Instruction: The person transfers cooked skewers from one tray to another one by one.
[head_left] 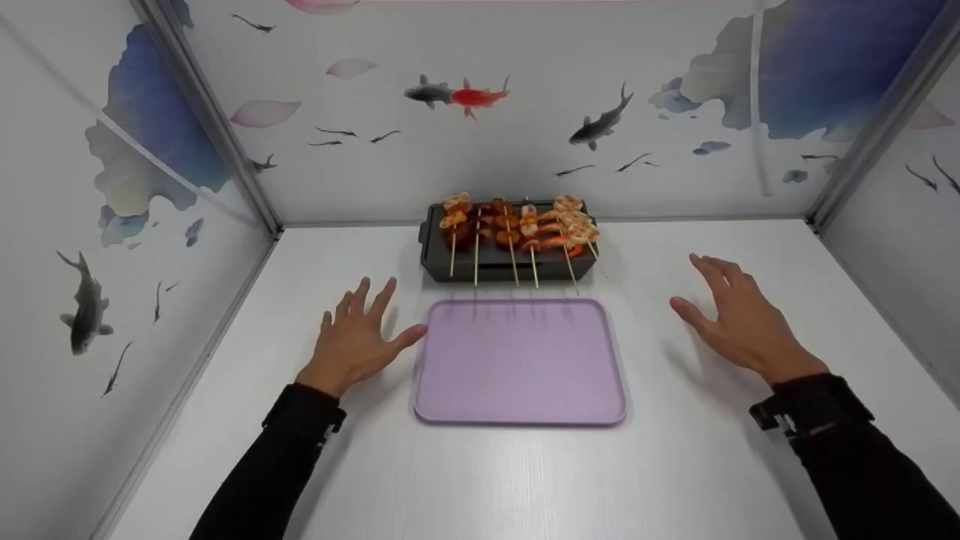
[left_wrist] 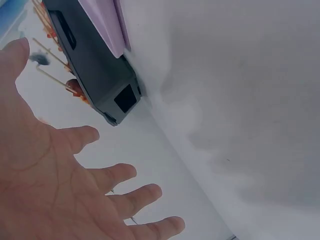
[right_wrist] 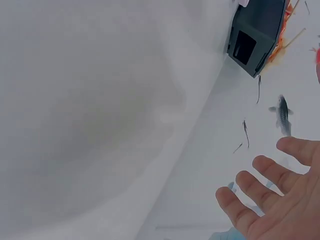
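The left hand is spread wide, palm down, its fingers pointing away from the person and its thumb reaching toward the left edge of the tray; whether the thumb touches that edge or hangs over it, I cannot tell. The tray lies flat on the table between the two hands, nearer the left one, its long axis running left to right. Just beyond it stands the grill, its long axis also left to right. The skewers lie across the grill, food toward the back wall, bare sticks toward the person; the leftmost run nearly straight, the rightmost slant outward to the right. The right hand, well apart from the tray, has its fingers extended and its thumb held away from them.

In the left wrist view, the hand's palm, the tray and the grill are cut off by the frame. Under the crowded food, much of the grill's top is hidden, and pieces at the right overlap too closely to separate. The right wrist view shows only a sliver of the tray.
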